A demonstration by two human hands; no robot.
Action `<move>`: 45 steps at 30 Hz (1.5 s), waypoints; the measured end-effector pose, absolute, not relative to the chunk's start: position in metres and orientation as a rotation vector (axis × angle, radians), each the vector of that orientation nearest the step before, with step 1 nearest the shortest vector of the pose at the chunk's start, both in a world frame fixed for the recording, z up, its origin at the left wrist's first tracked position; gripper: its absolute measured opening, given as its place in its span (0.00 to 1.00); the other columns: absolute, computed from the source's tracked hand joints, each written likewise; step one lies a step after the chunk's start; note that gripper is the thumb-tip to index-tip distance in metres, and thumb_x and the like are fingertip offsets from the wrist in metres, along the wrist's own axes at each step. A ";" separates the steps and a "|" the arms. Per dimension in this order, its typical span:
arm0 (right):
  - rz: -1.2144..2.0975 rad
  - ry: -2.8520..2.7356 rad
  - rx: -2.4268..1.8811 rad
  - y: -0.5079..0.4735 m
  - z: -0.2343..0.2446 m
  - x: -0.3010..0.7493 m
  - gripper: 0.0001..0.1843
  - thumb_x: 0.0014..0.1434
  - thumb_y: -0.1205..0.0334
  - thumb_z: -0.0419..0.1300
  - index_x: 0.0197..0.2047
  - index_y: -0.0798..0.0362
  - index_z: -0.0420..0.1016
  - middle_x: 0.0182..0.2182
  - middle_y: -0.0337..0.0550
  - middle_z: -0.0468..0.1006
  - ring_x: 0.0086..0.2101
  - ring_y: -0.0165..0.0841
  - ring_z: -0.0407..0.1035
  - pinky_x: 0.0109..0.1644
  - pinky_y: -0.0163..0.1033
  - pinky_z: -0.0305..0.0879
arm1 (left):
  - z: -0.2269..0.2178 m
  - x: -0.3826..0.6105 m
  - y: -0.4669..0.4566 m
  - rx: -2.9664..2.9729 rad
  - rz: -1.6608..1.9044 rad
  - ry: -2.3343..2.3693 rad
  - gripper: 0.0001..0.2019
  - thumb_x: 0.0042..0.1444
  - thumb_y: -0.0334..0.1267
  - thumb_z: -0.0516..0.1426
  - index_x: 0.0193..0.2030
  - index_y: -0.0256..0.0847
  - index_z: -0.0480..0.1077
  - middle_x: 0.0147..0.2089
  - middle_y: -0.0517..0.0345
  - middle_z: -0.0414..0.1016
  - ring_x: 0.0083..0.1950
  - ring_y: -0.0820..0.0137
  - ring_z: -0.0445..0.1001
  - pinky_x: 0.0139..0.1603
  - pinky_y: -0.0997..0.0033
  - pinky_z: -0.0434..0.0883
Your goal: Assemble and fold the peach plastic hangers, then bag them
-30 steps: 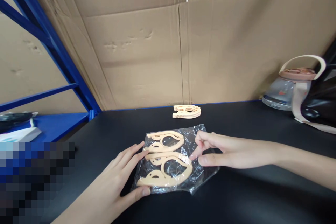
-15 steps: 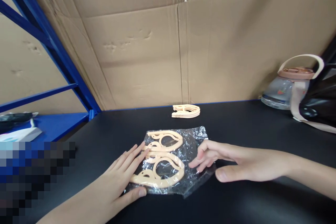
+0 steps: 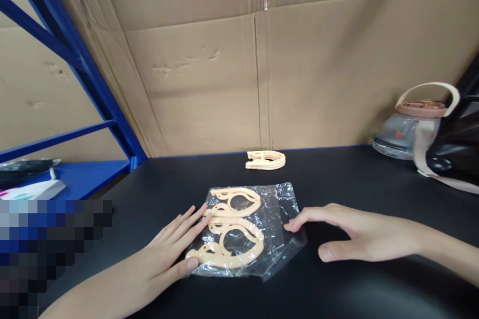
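Note:
A clear plastic bag (image 3: 272, 227) lies flat on the black tabletop, with two beige folding hangers (image 3: 239, 260) side by side inside it. My left hand (image 3: 166, 246) rests open on the bag's left edge, its fingers over the hanger ends. At the opposite side, my right hand (image 3: 361, 234) is open, thumb spread away from the bent fingers. Its fingertips are at the bag's right edge; whether they press on the film is hard to make out. Behind the bag sits a small stack of similar beige hangers (image 3: 266, 160), apart from both hands.
A clear water bottle (image 3: 406, 132) with a pink lid and strap stands at the back right, beside a black shiny object (image 3: 460, 139). Cardboard (image 3: 202, 79) walls the back. A blue metal frame (image 3: 97, 84) and shelf rise at the left.
My right hand has moved right, from over the bag to its right edge, and its thumb has spread. My left thumb has drawn up onto the bag's lower left corner. The view has tilted slightly.

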State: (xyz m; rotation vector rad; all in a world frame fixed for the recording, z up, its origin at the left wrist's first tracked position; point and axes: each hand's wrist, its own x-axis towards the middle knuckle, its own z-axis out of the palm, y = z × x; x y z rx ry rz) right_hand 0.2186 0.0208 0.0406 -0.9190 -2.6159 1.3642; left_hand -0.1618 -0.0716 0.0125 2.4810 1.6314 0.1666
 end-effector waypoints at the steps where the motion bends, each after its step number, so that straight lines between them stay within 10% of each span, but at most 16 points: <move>1: 1.339 -2.646 -0.941 0.022 0.041 0.219 0.26 0.60 0.46 0.57 0.61 0.39 0.65 0.58 0.41 0.68 0.56 0.43 0.62 0.61 0.54 0.56 | 0.013 -0.163 -0.071 2.434 0.109 1.629 0.29 0.65 0.50 0.48 0.69 0.62 0.38 0.72 0.67 0.40 0.72 0.57 0.40 0.68 0.50 0.50; 18: 1.247 -2.782 -0.899 0.003 0.036 0.228 0.26 0.57 0.47 0.62 0.59 0.36 0.68 0.66 0.35 0.54 0.67 0.49 0.38 0.67 0.63 0.39 | 0.012 -0.169 -0.077 2.397 0.006 1.725 0.31 0.62 0.49 0.52 0.69 0.64 0.41 0.72 0.67 0.40 0.70 0.52 0.48 0.62 0.47 0.62; 24: 1.086 -2.686 -0.961 -0.003 0.024 0.223 0.23 0.58 0.46 0.60 0.56 0.38 0.71 0.63 0.38 0.62 0.65 0.49 0.45 0.67 0.63 0.41 | 0.024 -0.136 -0.078 2.459 0.442 1.879 0.31 0.64 0.42 0.49 0.71 0.56 0.40 0.74 0.61 0.40 0.68 0.55 0.56 0.62 0.55 0.65; 31: 0.546 -2.685 -0.663 -0.008 0.017 0.196 0.10 0.62 0.52 0.57 0.41 0.46 0.75 0.45 0.40 0.76 0.53 0.37 0.65 0.69 0.54 0.39 | 0.022 -0.059 -0.077 2.939 0.504 1.379 0.20 0.55 0.42 0.60 0.54 0.42 0.66 0.52 0.52 0.73 0.50 0.61 0.73 0.48 0.63 0.75; 41: 0.382 -2.611 -0.614 -0.009 0.017 0.202 0.07 0.61 0.55 0.59 0.37 0.47 0.76 0.36 0.42 0.76 0.38 0.36 0.68 0.53 0.48 0.60 | 0.002 -0.044 -0.073 3.645 0.363 1.243 0.12 0.57 0.28 0.51 0.46 0.31 0.72 0.42 0.47 0.77 0.37 0.62 0.74 0.34 0.64 0.72; 45: 0.590 -2.573 -0.641 0.009 0.035 0.207 0.19 0.66 0.49 0.49 0.37 0.50 0.77 0.32 0.43 0.77 0.35 0.35 0.69 0.43 0.42 0.63 | 0.010 -0.041 -0.074 3.578 0.467 1.224 0.14 0.62 0.38 0.49 0.45 0.33 0.72 0.39 0.48 0.77 0.36 0.61 0.74 0.33 0.64 0.73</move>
